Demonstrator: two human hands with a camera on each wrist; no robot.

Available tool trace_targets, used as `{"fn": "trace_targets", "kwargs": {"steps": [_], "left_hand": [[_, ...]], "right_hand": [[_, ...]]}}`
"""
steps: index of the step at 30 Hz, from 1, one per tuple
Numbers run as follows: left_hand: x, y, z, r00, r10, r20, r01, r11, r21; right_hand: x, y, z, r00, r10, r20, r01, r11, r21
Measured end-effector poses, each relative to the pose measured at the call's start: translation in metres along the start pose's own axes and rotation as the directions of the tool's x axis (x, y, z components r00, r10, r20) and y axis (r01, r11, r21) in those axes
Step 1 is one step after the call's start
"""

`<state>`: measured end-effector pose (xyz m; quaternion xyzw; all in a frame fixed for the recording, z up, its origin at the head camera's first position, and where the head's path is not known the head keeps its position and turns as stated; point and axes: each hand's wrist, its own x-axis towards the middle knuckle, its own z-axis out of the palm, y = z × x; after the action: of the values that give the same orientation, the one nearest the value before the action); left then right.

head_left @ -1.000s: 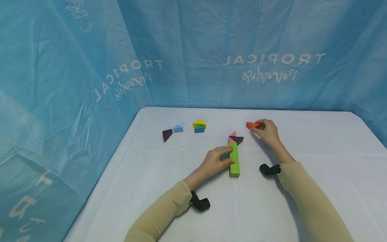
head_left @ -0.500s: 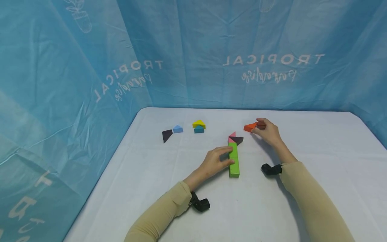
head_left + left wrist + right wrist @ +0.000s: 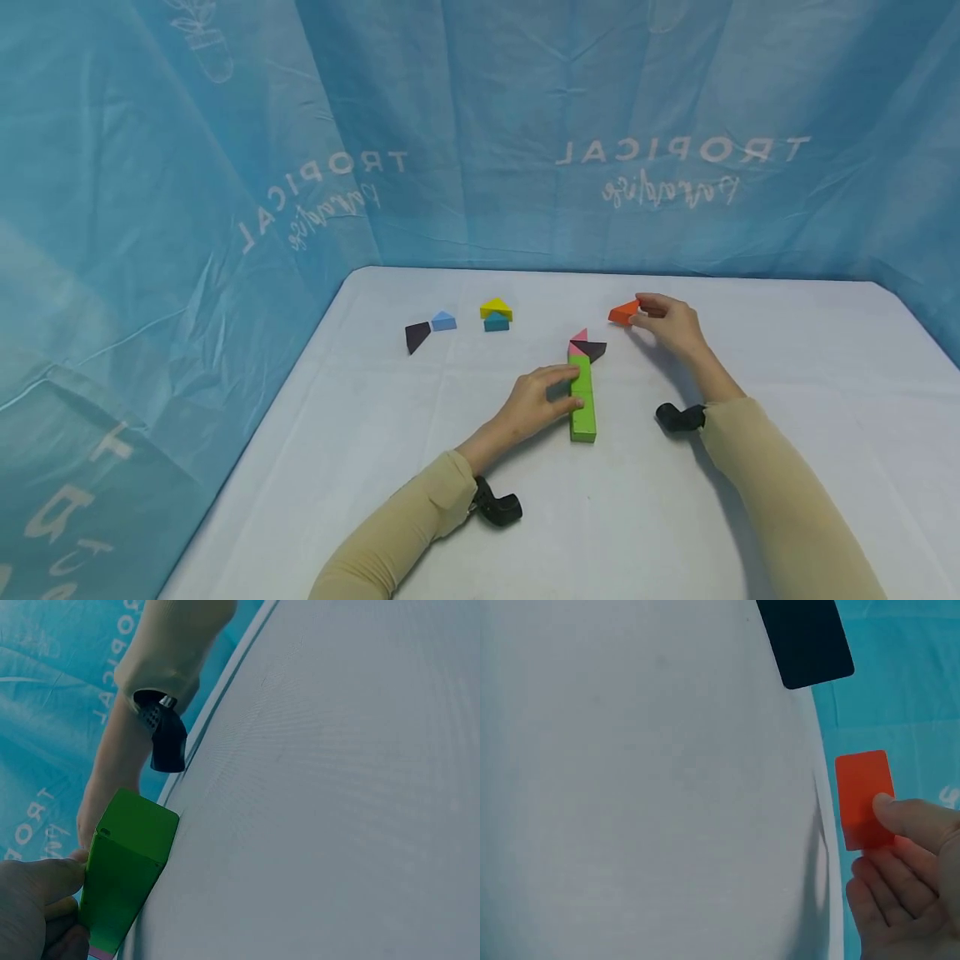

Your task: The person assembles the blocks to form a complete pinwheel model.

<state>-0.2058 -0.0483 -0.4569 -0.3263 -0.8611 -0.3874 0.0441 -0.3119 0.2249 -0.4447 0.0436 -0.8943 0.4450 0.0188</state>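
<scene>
My left hand (image 3: 532, 400) touches the left side of a row of green blocks (image 3: 583, 421) with thumb and fingertips. In the left wrist view, fingers lie along one side of the green block (image 3: 124, 870). Pink triangular blocks (image 3: 576, 349) and a dark block (image 3: 596, 350) adjoin the row's far end. Further right, my right hand (image 3: 671, 323) pinches an orange triangular block (image 3: 622, 313) near the far side of the table. Its thumb presses on a flat orange face (image 3: 862, 787) in the right wrist view, the other fingers behind.
At the back left lie a dark block (image 3: 417, 337), a light blue triangle (image 3: 444, 322), a yellow triangle (image 3: 491, 310) and a teal block (image 3: 497, 323). A white cloth (image 3: 337, 400) covers the table; blue curtains (image 3: 480, 167) hang behind and to the left.
The orange block has turned in my right hand's fingers, its point now facing up, and the right wrist has shifted slightly right. My left hand and the green row stay put.
</scene>
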Motion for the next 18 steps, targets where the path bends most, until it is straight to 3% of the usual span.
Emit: {"fn": "trace_targets", "kwargs": {"steps": [8,18], "left_hand": [[0.000,0.001,-0.001,1.000,0.000,0.002,0.000,1.000,0.013],[0.000,0.002,-0.001,1.000,0.003,0.006,-0.003,1.000,0.011]], "right_hand": [[0.010,-0.015,0.005,0.996,-0.036,0.079,0.023,0.986,0.165],[0.015,-0.039,0.023,0.959,-0.127,0.254,0.076,0.976,0.203]]}}
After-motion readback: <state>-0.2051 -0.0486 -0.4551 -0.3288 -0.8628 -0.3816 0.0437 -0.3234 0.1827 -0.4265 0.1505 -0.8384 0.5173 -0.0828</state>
